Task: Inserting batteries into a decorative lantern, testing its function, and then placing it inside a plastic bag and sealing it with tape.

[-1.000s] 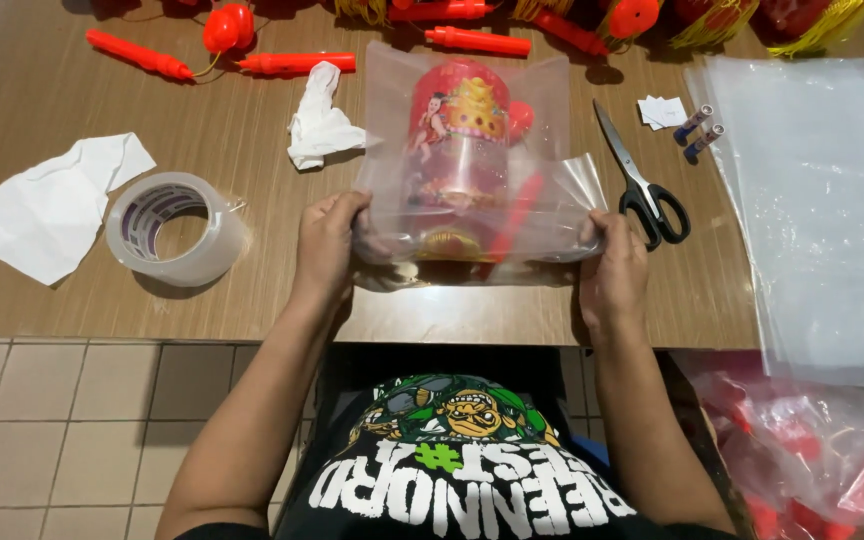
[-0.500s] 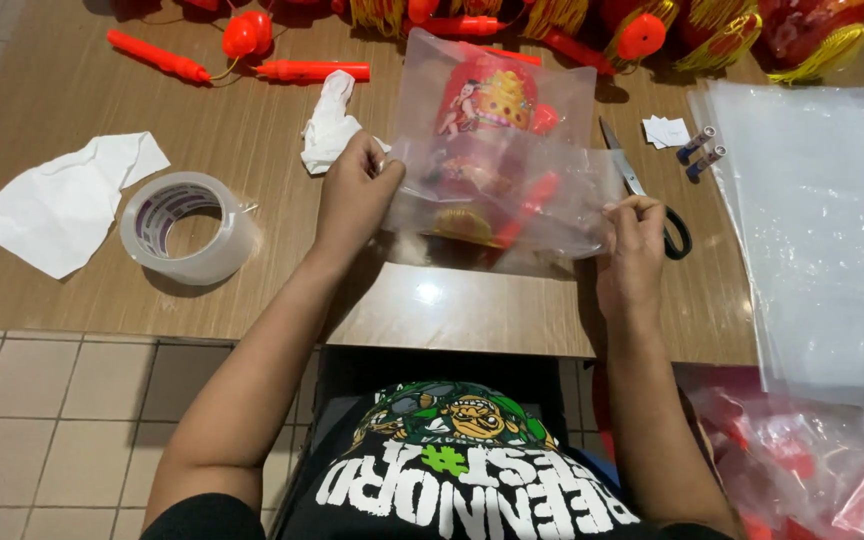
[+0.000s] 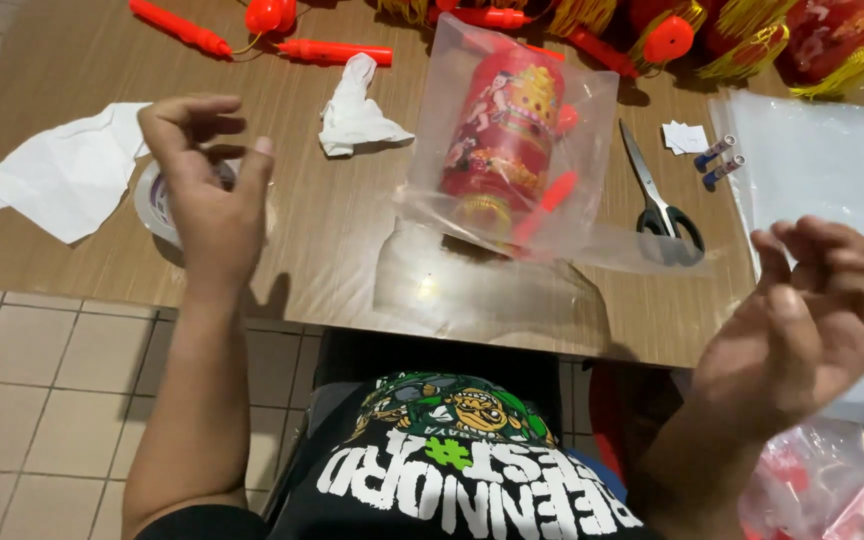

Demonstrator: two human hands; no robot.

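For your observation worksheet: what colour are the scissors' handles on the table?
Black, on the scissors lying right of the bagged lantern; head view, the only one.

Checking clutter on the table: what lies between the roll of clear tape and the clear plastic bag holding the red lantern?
In the head view, a crumpled white tissue lies between the roll of clear tape and the clear plastic bag; otherwise bare brown tabletop.
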